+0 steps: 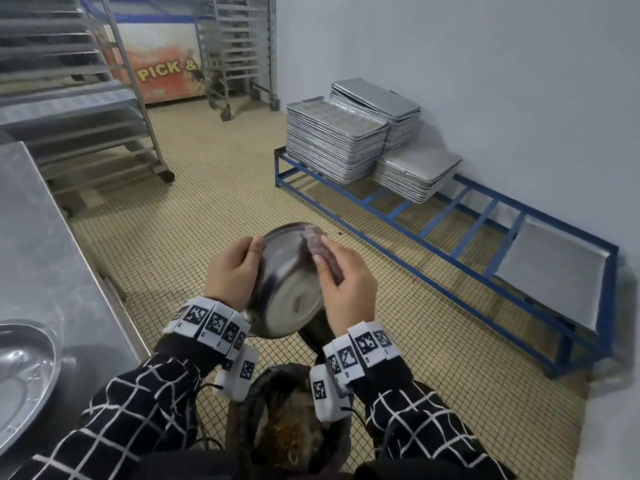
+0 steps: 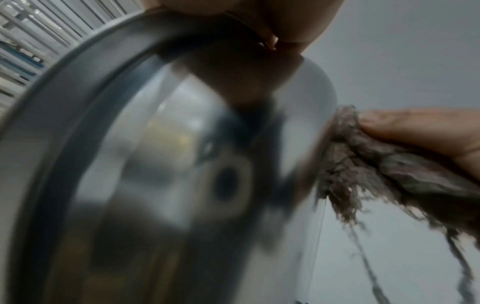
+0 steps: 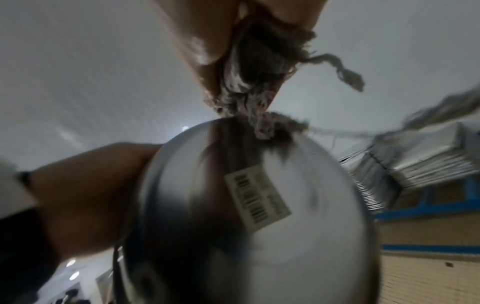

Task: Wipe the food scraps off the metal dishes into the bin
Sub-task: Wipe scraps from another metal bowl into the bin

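The left hand curls round the rim of a round metal dish, thumb on the inner side, holding it tipped nearly on edge so its underside faces back toward the person; a barcode sticker sits on that underside. Just across the dish, the right hand grips a frayed, grey-brown rag, fingers closed over it, and presses it against the far upper rim of the dish, loose threads trailing from the cloth in the wrist views. How much food remains inside the dish I cannot tell, since its hollow is turned away. Directly below both wrists stands the bin, lined with a dark bag, and in it lies a heap of brownish scraps. Out to the left of the left hand runs a steel counter, and near its close end rests another metal dish, a wide shiny one with nothing clear to be seen in it. Beyond the right hand, against the wall, a low blue rack carries stacks of flat metal trays, with one single tray lying at its nearer end. Farther off, past the left hand, stand wheeled tray trolleys on the small-tiled floor.
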